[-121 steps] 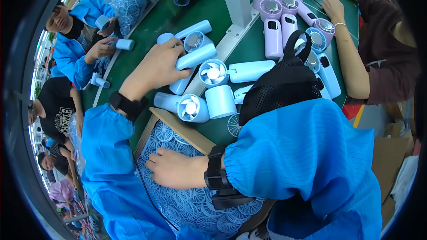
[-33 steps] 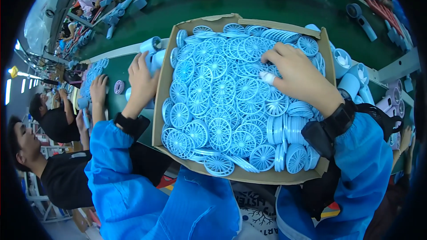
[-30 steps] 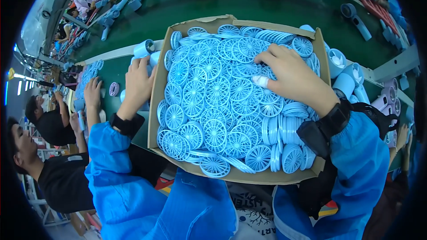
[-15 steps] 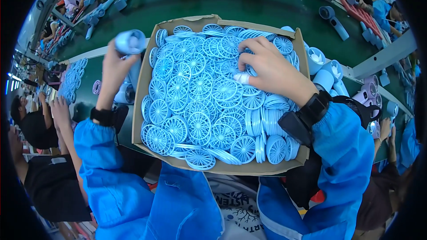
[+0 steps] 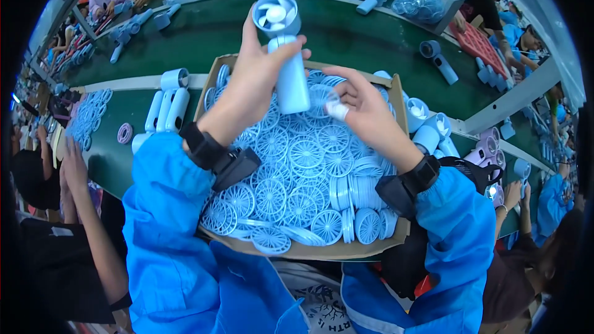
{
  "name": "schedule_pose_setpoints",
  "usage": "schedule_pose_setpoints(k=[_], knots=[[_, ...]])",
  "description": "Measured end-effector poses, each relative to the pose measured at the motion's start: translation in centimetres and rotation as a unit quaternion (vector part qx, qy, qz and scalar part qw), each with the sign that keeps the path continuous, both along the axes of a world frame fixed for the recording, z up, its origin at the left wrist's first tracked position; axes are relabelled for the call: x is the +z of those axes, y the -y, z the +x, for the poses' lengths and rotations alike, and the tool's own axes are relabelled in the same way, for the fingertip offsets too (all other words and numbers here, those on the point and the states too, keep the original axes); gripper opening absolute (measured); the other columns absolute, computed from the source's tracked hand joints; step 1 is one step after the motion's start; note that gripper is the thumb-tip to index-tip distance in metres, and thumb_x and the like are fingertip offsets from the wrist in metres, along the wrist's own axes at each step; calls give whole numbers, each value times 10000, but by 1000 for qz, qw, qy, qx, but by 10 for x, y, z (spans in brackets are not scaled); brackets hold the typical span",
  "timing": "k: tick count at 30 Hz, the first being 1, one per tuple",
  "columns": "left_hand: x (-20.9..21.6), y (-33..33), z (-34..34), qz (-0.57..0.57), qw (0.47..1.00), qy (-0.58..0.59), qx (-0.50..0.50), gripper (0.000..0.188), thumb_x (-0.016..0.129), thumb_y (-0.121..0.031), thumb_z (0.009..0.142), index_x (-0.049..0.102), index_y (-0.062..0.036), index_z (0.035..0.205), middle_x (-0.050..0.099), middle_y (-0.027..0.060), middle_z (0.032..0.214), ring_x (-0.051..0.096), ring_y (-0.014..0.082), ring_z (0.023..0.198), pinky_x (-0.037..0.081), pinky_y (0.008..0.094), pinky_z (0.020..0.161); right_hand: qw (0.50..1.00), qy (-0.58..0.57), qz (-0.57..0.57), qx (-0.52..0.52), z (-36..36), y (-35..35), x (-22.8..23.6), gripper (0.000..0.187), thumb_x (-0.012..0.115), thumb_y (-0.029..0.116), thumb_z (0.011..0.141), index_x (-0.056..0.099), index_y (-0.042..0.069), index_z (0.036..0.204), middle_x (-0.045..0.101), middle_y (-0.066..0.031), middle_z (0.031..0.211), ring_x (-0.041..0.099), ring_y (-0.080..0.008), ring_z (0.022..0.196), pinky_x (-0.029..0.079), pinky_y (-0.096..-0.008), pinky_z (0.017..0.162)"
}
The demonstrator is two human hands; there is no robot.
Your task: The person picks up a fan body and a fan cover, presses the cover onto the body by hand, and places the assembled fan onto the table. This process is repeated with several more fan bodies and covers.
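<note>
My left hand (image 5: 247,80) grips a light blue handheld fan (image 5: 292,83) above the far part of a cardboard box. The fan's round head points up and away, and its white blades show with no cover over them. Between the fingers and thumb of my right hand (image 5: 374,114) is a round light blue fan grille (image 5: 320,96), slightly blurred, close to the fan's handle. A white wrap covers one of that hand's digits. The open cardboard box (image 5: 396,239) in front of me is filled with matching spoked grilles (image 5: 306,154), mostly lying flat, some stacked on edge at the right.
Several blue fans (image 5: 168,110) stand left of the box, near a purple ring (image 5: 125,133) and a blue ring pile (image 5: 91,114). More fans (image 5: 427,139) lie at right. Beyond runs a green belt (image 5: 204,40) carrying another fan (image 5: 440,65). Co-workers sit around; a metal post (image 5: 507,96) slants at right.
My left hand has brought the fan from left of the box to above its far side. My right hand has lifted a grille from the pile. The view has shifted somewhat.
</note>
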State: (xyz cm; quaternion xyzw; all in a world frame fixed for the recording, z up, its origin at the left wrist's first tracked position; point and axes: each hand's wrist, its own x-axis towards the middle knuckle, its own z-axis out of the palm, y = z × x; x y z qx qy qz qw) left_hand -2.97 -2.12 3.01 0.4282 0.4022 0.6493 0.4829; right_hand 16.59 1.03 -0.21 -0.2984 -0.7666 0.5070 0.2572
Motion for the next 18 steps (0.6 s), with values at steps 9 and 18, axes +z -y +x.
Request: schedule_pose_setpoints(k=[9, 18], knots=[[-22, 13, 12, 96, 994, -37, -24, 975, 693, -4, 793, 47, -198, 1497, 566, 154, 1104, 616, 183, 947, 551, 334, 699, 958, -234, -156, -65, 2, 0, 10, 301, 574, 65, 919, 494, 17, 1205, 605, -100, 1115, 608, -163, 988, 521, -312, 857], [-15, 22, 14, 124, 987, -99, -14, 967, 683, 4, 804, 50, -205, 1504, 549, 95, 1000, 598, 137, 741, 529, 268, 572, 961, -229, -154, -34, -1, 6, 17, 341, 602, 120, 915, 500, 13, 1223, 595, -111, 1159, 602, -194, 1038, 521, -349, 894]])
